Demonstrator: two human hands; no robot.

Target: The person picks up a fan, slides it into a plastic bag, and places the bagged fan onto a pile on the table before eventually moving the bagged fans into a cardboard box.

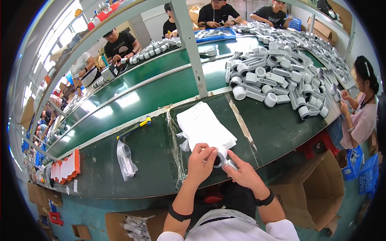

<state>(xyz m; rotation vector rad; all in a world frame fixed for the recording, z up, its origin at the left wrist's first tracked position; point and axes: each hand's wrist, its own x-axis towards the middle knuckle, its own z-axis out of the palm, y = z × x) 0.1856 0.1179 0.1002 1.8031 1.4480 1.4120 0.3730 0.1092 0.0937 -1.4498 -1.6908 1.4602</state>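
Observation:
Near the front edge of the workbench [152, 176], both of my hands are closed on a grey-white, hair-dryer-shaped plastic housing [219, 159]. It has a round head with a dark ring. My left hand [201, 161] grips the round head from the left, its finger and thumb bent together. From the other side, my right hand [243, 173] holds the narrower handle part, partly hidden by the fingers. Just beyond my hands lies a stack of thin white bags [205, 126]. A similar-looking piece in a clear plastic bag [125, 160] lies to the left.
A large pile of grey-white housings [273, 76] covers the right far side. A yellow-and-black tool [134, 128] and an orange-and-white stack [66, 168] lie left. A metal post [193, 56] rises ahead. An open carton [313, 188] stands right; several people work around.

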